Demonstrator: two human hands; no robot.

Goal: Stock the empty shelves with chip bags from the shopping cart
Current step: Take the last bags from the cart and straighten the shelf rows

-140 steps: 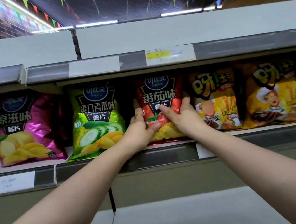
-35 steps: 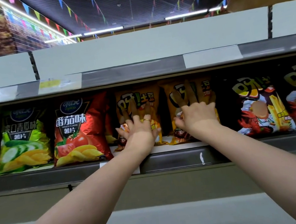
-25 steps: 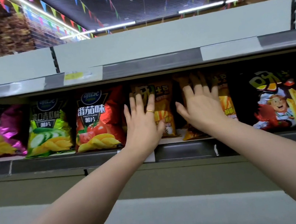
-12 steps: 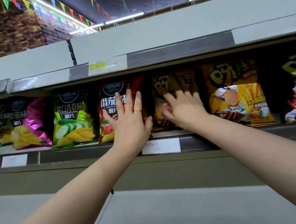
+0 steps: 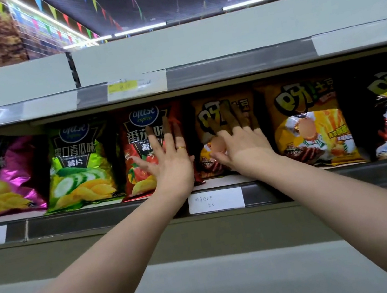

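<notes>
The left hand (image 5: 168,160) presses straight, spread fingers on the red tomato bag (image 5: 142,151). Just right of that bag, the right hand (image 5: 240,145) lies flat-fingered on an orange bag (image 5: 222,111).

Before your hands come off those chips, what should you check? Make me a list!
1. Left hand lies flat on the shiny red tomato chip bag, fingers straight: ok.
2. Right hand lies flat on the orange foil chip bag with the cartoon chef: ok.
3. Both of those bags stand upright: ok.
4. Both bags sit behind the grey metal shelf rail: ok.
5. Red bag's side edge is clear of the orange bag: cannot tell, the left hand covers it.
6. More bags are left in the shopping cart: cannot tell, it is out of view.
</notes>
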